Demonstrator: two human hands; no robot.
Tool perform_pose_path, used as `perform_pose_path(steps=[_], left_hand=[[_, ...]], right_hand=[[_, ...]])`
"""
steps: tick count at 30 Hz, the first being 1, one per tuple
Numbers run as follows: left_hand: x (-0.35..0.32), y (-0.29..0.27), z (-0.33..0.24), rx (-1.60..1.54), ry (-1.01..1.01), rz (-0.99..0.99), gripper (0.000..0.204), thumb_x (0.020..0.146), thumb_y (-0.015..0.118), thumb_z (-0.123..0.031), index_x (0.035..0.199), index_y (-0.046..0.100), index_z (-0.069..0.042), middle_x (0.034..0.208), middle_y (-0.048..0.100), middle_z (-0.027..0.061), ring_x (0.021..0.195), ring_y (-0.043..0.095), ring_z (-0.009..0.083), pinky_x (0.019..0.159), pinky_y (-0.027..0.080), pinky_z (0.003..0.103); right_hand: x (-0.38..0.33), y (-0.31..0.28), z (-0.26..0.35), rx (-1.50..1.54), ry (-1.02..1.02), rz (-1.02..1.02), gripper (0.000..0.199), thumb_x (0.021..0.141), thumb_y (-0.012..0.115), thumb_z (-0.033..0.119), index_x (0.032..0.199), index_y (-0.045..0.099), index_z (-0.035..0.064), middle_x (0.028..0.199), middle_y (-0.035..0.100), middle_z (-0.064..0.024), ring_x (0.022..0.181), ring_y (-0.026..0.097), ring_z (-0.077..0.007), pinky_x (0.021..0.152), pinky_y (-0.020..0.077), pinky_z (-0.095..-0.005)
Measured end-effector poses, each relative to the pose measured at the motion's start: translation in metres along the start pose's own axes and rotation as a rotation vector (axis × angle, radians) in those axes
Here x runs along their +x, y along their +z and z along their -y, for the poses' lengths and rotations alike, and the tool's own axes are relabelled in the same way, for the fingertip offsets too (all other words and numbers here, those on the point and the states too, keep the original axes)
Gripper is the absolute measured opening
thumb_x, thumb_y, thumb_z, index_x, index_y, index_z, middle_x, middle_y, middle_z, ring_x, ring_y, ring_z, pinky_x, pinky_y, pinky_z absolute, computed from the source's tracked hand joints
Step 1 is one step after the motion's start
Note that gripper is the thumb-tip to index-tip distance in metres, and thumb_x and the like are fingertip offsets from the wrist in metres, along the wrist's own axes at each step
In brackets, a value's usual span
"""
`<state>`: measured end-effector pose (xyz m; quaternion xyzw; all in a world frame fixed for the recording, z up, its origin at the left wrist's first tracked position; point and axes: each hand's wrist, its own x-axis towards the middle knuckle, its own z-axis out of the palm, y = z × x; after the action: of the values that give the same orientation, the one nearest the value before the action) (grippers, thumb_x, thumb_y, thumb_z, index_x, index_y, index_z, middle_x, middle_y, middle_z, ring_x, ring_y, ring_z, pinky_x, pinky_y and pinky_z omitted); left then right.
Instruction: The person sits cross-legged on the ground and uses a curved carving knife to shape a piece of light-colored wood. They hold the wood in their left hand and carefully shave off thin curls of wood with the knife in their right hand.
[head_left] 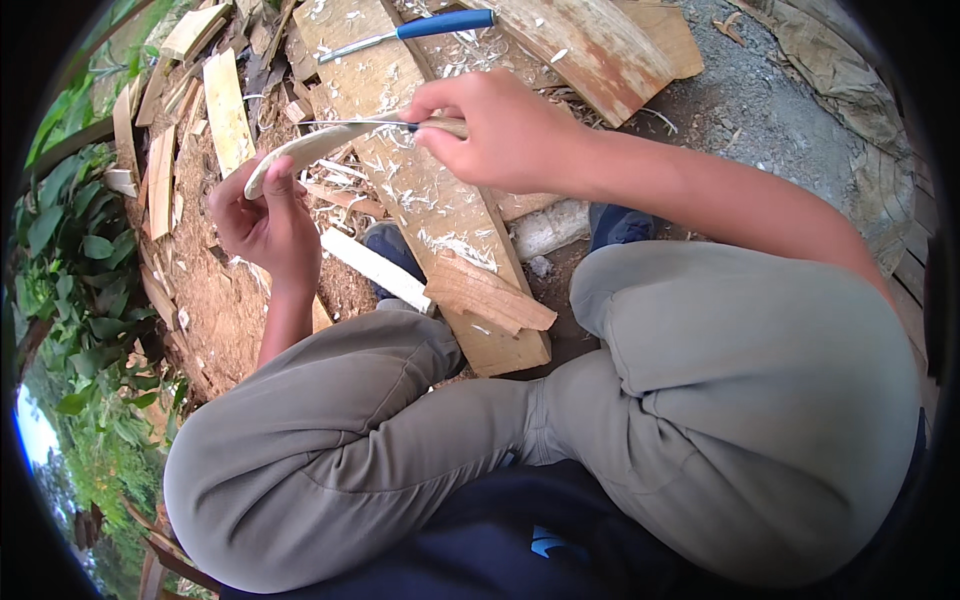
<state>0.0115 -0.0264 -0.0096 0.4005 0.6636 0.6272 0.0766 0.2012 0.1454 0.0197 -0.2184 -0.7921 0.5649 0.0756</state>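
A thin, curved, pale strip of carved wood (300, 152) is pinched at its near left end by my left hand (265, 222), thumb on top and fingers curled beneath. My right hand (510, 135) is closed round the light wooden handle of a knife (447, 126). The knife's narrow blade points left and lies along the far edge of the wood, seeming to touch it. Both hands are raised above a long plank (420, 200) strewn with shavings. Farther up the plank rests a blue-handled tool (445, 24) with a slim metal shaft, apart from both hands.
A reddish wood offcut (485, 292) sits on the plank's near end, beside a pale stick (375, 268). A broad, weathered board (580, 55) lies far right. Scrap pieces (228, 110) and chips cover the ground at left, bordered by leafy plants (75, 235). My bent knees frame the near side.
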Motion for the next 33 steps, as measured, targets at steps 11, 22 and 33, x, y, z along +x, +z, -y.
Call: perform_pose_path(steps=[11,22,33], left_hand=[[0.0,-0.003,-0.001,0.028,-0.003,0.023,0.019,0.096,0.065,-0.006,0.106,0.049,-0.007,0.088,0.063,0.0095,0.062,0.059,0.009,0.048,0.048,0.021],[-0.005,-0.004,0.008,-0.001,0.009,-0.029,0.02,0.096,0.066,-0.007,0.105,0.048,-0.009,0.087,0.063,0.0094,0.061,0.06,0.0093,0.047,0.047,0.021],[-0.003,0.0,0.004,0.013,-0.035,-0.044,0.021,0.096,0.065,-0.007,0.106,0.046,-0.008,0.086,0.063,0.0096,0.06,0.059,0.0105,0.048,0.049,0.023]], right_hand=[[-0.012,0.001,-0.016,0.019,0.013,0.017,0.026,0.092,0.063,0.015,0.113,0.067,0.0017,0.104,0.072,-0.0194,0.103,0.071,-0.0256,0.09,0.0546,-0.0336],[-0.002,-0.002,-0.005,-0.008,0.025,0.03,0.026,0.09,0.065,0.015,0.111,0.069,0.0006,0.101,0.072,-0.0185,0.099,0.072,-0.0277,0.089,0.0543,-0.0364],[0.002,-0.004,-0.01,0.013,0.071,0.08,0.026,0.091,0.065,0.018,0.111,0.068,0.001,0.098,0.072,-0.02,0.094,0.071,-0.0286,0.087,0.0531,-0.038]])
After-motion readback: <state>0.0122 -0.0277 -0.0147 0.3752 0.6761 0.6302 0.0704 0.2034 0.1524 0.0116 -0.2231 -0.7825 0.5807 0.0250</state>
